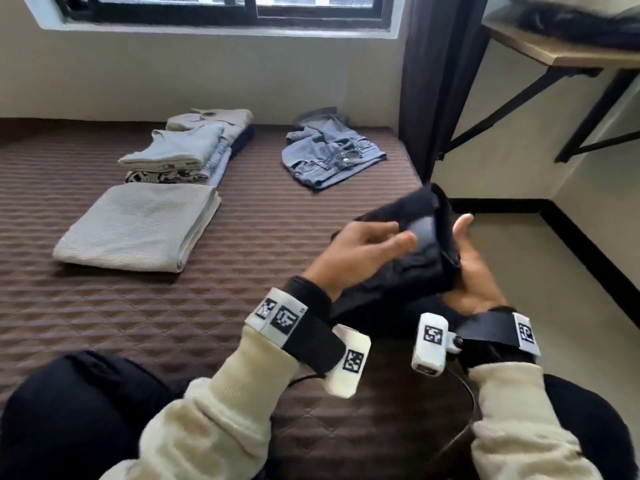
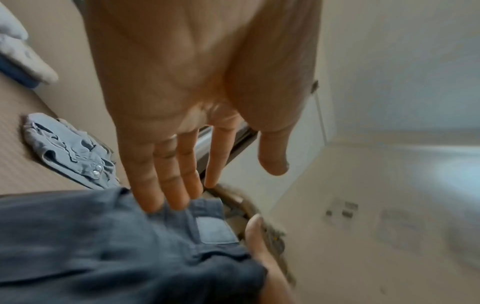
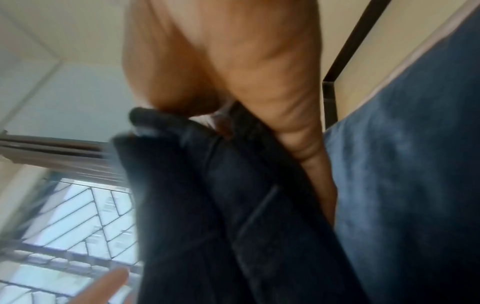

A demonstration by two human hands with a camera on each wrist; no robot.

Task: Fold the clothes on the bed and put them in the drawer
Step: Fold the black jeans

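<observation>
A folded dark garment (image 1: 408, 258) is held up in the air between both hands, above the near right corner of the bed (image 1: 242, 306). The right hand (image 1: 474, 271) supports it from below and from the right side, palm up, thumb raised beside the fabric; its fingers lie under the cloth, and how far they curl I cannot tell. The left hand (image 1: 360, 251) rests on top with fingers straight, pressing flat against the cloth (the left wrist view shows the fingertips (image 2: 166, 191) laid on the fabric near a pale patch (image 2: 215, 230) sewn to it).

No drawer shows in any view.

On the bed, far left, a stack of folded clothes (image 1: 180, 157) sits near the wall, with pale grey and beige pieces on top and striped and patterned ones below. Just in front of it lies a folded beige cloth (image 1: 138, 230), flat on the brown quilted cover. To the right, well apart from the stack, a light blue denim piece (image 1: 329, 154) lies loosely bunched, not folded neatly.

Beyond the bed is a window (image 1: 221, 8), and a dark curtain (image 1: 436, 81) hangs at its right. At the upper right a wooden shelf (image 1: 561, 50) on black brackets carries something dark. The person's knees, in dark trousers (image 1: 79, 417), sit at the near edge.
</observation>
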